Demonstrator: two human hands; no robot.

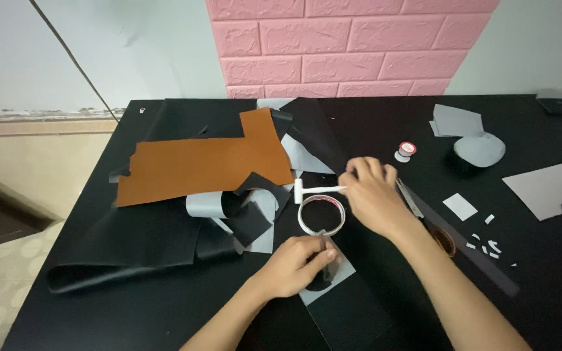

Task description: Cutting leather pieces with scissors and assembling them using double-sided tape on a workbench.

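hands sit mid-table on a black table (554, 286). left hand (294, 265) is pinched down on a small black-and-grey leather piece (333, 276), pressing it flat at the near edge. right hand (373, 195) is closed around a thin white t-shaped tool (317, 190), its long axis running left-right, head end pointing left away from the palm. a roll of white tape (322, 215) lies between the two hands, just above the left fingers and just below-left of the right hand, touching or nearly touching the held piece; right hand looks slightly nearer to it. orange leather sheet (203, 162) and black scraps (248, 214) lie to the left, grey pieces (551, 188) and a small thread spool (406, 151) to the right.
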